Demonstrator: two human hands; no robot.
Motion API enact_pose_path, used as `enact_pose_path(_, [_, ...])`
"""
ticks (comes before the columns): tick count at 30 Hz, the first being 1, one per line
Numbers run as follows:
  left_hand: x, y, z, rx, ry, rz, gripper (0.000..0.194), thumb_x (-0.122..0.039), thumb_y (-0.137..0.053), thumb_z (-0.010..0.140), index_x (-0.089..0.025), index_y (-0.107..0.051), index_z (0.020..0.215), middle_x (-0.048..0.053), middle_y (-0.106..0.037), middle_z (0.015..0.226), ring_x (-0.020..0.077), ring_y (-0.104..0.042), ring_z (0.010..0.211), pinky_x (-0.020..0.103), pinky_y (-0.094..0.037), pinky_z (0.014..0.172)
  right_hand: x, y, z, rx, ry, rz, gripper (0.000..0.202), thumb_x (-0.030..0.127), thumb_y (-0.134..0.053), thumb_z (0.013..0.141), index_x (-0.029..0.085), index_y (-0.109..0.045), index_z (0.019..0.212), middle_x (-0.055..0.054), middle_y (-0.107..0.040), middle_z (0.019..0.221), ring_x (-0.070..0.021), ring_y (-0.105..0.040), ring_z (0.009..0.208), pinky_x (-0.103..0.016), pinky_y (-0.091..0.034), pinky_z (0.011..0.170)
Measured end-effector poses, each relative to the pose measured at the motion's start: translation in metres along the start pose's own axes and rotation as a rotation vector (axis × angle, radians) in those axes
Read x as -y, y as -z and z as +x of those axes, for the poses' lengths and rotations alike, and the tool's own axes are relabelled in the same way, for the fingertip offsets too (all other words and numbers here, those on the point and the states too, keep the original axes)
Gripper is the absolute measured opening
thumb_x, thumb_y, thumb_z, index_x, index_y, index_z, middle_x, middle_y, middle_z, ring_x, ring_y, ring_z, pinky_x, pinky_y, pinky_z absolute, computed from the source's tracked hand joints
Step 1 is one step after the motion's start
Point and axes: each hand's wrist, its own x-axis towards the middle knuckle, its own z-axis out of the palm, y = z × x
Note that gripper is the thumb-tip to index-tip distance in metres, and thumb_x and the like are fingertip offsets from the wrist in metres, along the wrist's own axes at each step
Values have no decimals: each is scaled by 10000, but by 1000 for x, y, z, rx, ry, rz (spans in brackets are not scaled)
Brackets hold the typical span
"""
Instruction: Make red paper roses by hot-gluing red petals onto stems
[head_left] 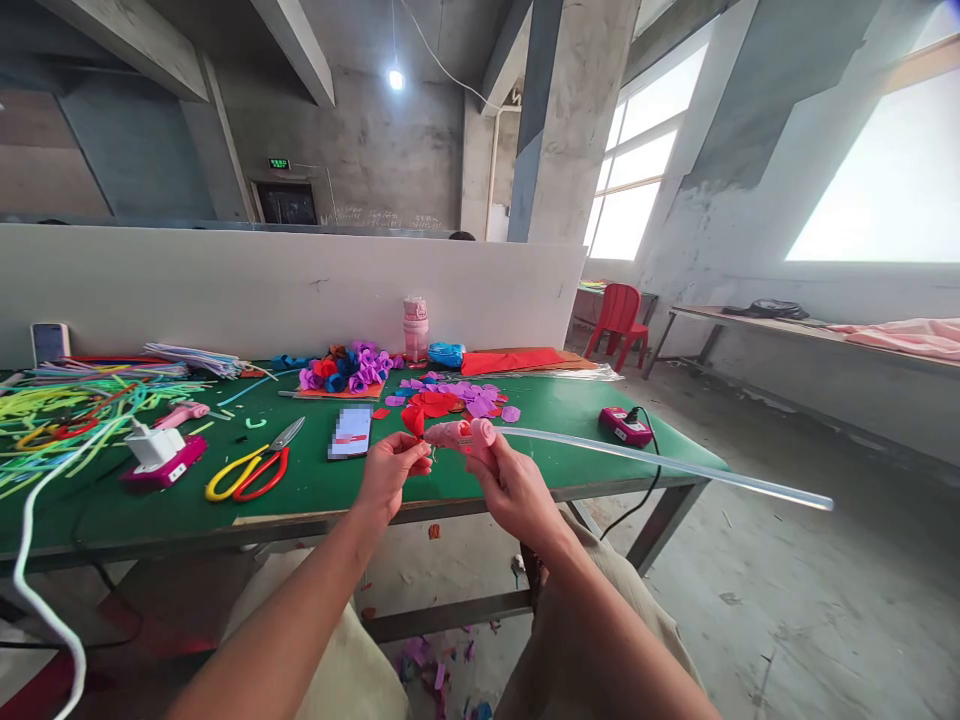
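My left hand (391, 468) is closed in a pinch on a small red paper flower (414, 420), held just above the table's front edge. Wrapped round the handle of a pink hot glue gun (451, 434) is my right hand (517, 482). The gun's nozzle points left and is at the flower; whether they touch I cannot tell. A long clear glue stick (675, 462) runs out of the gun's back toward the right. Behind my hands lie loose red petals (436, 402) and purple petals (484, 400) on the green table (555, 460).
Scissors (251, 472), a phone (350, 430) and a white plug on a power strip (161, 465) lie to the left, beside many coloured strips (56, 420). Finished-looking paper flowers (349, 368) and a pink bottle (415, 330) stand behind. Another power strip (626, 426) sits right.
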Motion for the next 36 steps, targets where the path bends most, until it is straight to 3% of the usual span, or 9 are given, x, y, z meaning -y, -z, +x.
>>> enact_pose_path(8, [-1,-1,-1,2,-11,2,128,-184,-695,512,-152,-600,593,-17,-602,519,110,-559,481,257,-486,508,5,-10,0,16,7,-37,146,282,-412,886,184,-509,934,-39,-637,704,-187,-575,582,-248,-312,518])
enact_pose_path(20, [-1,1,0,26,16,-14,281,-300,-807,502,-142,-604,615,2,-629,588,106,-572,502,260,-493,529,-6,-3,2,-17,-40,-25,190,286,-417,885,180,-516,1007,-43,-658,744,-195,-595,621,-251,-353,552])
enact_pose_path(36, [-1,0,0,33,23,-7,264,-290,-797,503,-142,-606,610,-7,-618,570,102,-566,501,257,-485,528,-5,-7,3,-19,-36,34,197,286,-413,888,176,-510,1021,-49,-674,774,-198,-608,646,-255,-383,577])
